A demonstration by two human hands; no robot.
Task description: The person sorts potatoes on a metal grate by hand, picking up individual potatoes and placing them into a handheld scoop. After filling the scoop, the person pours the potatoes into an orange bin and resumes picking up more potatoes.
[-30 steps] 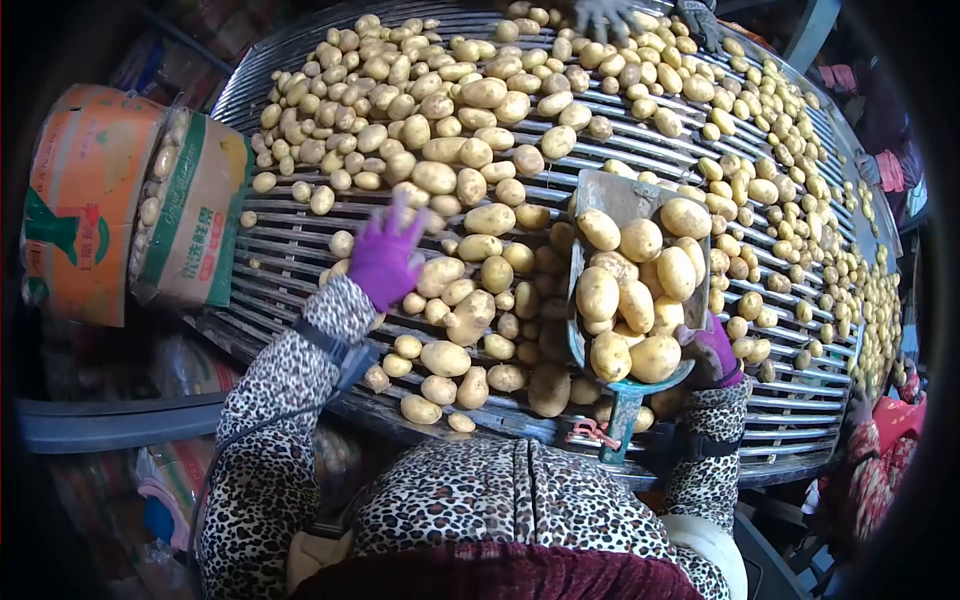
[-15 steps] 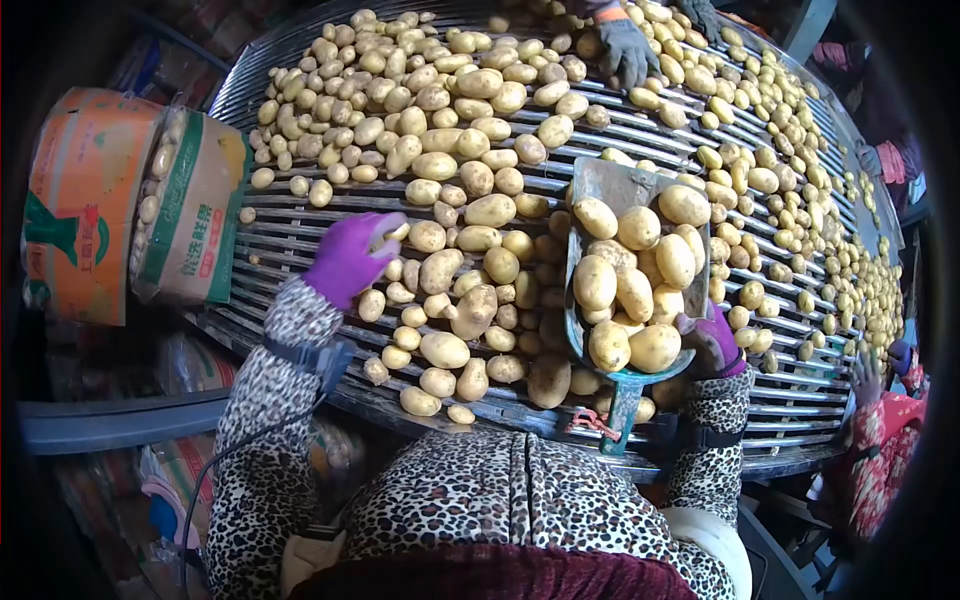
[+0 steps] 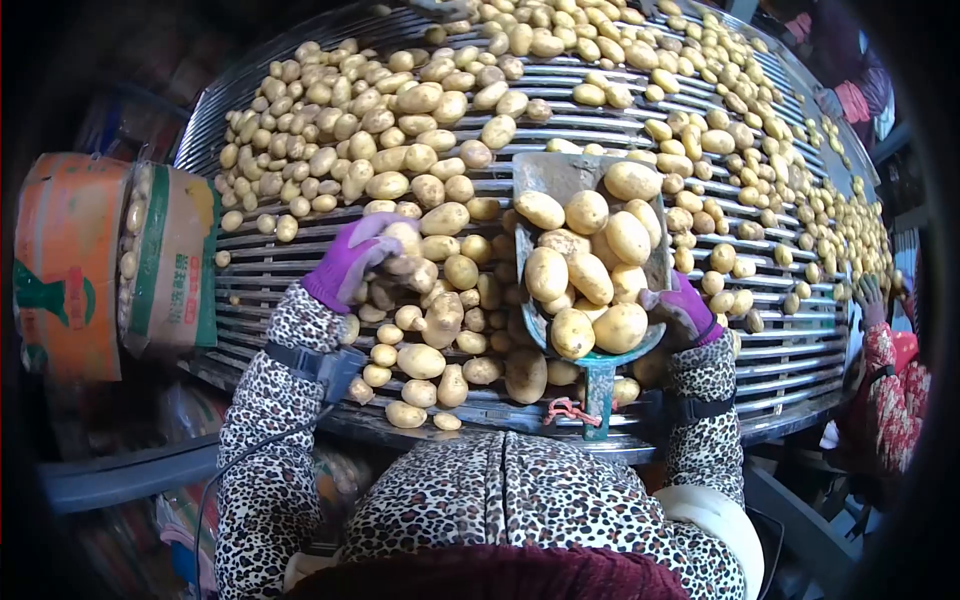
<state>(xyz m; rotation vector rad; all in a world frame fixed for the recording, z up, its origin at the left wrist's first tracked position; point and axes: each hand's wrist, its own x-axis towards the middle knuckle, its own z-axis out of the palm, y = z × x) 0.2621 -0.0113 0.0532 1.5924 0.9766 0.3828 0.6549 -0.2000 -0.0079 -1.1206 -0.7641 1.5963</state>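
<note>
My left hand [image 3: 358, 258], in a purple glove, has its fingers closed round a potato [image 3: 402, 238] over the slatted metal table [image 3: 270, 320]. More potatoes lie right beside it. My right hand [image 3: 682, 308], also gloved in purple, grips the right rim of a metal scoop [image 3: 562, 178] near its front end. Large yellow potatoes [image 3: 592, 277] are heaped in the scoop. Its green handle [image 3: 598, 400] points toward my body, and a red string [image 3: 570, 411] lies next to it.
Many loose potatoes [image 3: 350, 110] cover the slats. An orange box [image 3: 70, 265] and an open green-and-brown box [image 3: 175, 260] stand at the left. Other people's sleeves [image 3: 880, 350] and hands show at the right edge; a dark glove [image 3: 440, 8] is at the top.
My left hand has moved slightly right and closed round a potato. The view has shifted, so the scoop appears further left. A co-worker's dark-gloved hand at the top has moved away from the potatoes.
</note>
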